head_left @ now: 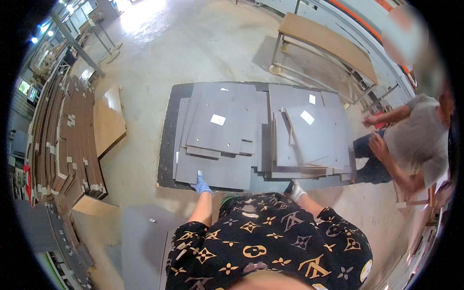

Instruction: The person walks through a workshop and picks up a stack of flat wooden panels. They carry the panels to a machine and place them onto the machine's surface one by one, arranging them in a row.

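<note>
In front of me is a dark tabletop (166, 145) bearing loose stacks of grey panels. My left hand (201, 185), in a blue glove, is closed on its near edge, thumb on top by a grey panel (212, 173) and the other fingers mostly hidden. Farther right along that edge, my right hand (297, 192), in a whitish glove with dark fingertips, grips it too. The left panel stack (232, 108) has a white label and small holes. In the right stack (324, 133), narrow strips lie tilted on the panels, with more white labels.
A person (415, 140) stands at the table's right side, hands near its edge. Beyond is a wheeled trolley (328, 41) with a brown top. Brown panels (72, 130) stand in a long row at left, next to a tan board (108, 118). A grey panel (145, 241) is beside me, lower left.
</note>
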Demonstrator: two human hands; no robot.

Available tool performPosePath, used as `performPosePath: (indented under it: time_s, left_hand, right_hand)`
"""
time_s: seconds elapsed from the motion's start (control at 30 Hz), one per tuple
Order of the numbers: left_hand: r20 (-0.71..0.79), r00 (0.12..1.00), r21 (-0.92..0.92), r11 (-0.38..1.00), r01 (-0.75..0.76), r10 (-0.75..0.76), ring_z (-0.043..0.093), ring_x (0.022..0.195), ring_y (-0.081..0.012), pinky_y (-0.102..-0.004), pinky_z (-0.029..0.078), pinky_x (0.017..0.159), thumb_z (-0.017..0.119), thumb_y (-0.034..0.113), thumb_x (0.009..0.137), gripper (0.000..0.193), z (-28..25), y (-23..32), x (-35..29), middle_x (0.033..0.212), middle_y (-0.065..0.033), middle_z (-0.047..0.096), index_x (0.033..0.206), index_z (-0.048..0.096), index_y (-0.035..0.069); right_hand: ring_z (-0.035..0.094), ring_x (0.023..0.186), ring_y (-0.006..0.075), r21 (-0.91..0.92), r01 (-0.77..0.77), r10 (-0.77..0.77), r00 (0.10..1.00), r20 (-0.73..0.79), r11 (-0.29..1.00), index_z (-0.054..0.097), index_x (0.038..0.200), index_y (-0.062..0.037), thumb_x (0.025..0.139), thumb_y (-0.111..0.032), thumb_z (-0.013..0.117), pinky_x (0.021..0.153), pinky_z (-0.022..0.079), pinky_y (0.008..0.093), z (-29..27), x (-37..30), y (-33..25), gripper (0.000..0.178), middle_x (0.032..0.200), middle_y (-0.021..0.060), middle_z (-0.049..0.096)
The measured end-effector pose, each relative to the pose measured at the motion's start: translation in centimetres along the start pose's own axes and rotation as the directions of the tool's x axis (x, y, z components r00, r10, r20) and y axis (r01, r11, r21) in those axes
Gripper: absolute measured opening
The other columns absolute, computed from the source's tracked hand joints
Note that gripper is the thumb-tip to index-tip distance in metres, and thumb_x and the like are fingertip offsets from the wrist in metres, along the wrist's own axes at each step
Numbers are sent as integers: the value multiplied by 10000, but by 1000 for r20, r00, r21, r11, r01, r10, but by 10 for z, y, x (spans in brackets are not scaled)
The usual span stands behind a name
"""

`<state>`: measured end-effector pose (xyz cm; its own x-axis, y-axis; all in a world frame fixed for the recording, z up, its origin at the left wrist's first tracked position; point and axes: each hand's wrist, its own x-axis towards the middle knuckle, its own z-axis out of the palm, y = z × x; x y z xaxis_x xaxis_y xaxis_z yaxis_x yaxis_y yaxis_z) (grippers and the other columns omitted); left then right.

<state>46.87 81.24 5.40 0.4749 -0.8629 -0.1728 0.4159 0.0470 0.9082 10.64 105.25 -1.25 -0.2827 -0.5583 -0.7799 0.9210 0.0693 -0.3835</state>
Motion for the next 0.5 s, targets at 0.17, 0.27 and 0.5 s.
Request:
performPosePath:
  time_s: [0.17,0.27,0.5]
  left_hand:
    - [-41,995,32,995,98,-96,527,959,-253,-380,472,832,777,249,655,766,-8,38,-24,1196,-108,491,1283,365,103]
    - [-101,987,77,988,131,-123,512,970,-222,-376,451,849,718,175,726,585,19,44,-50,1144,-72,525,1225,430,76]
    - [-24,974,125,966,228,-227,479,1054,-279,-427,426,903,759,348,656,830,5,35,-19,1242,-136,448,1302,318,69]
  right_hand:
    - [598,753,247,-742,584,-194,727,659,-330,539,925,26,810,-121,582,682,478,371,1,-27,27,192,861,169,623]
    - [577,783,211,-595,258,-131,960,248,762,520,979,30,836,-196,567,682,472,359,-32,-6,28,271,879,172,613]
    - [522,953,274,-84,-205,192,972,-138,975,380,1230,-59,874,-391,475,847,413,433,18,-21,65,496,1197,150,480]
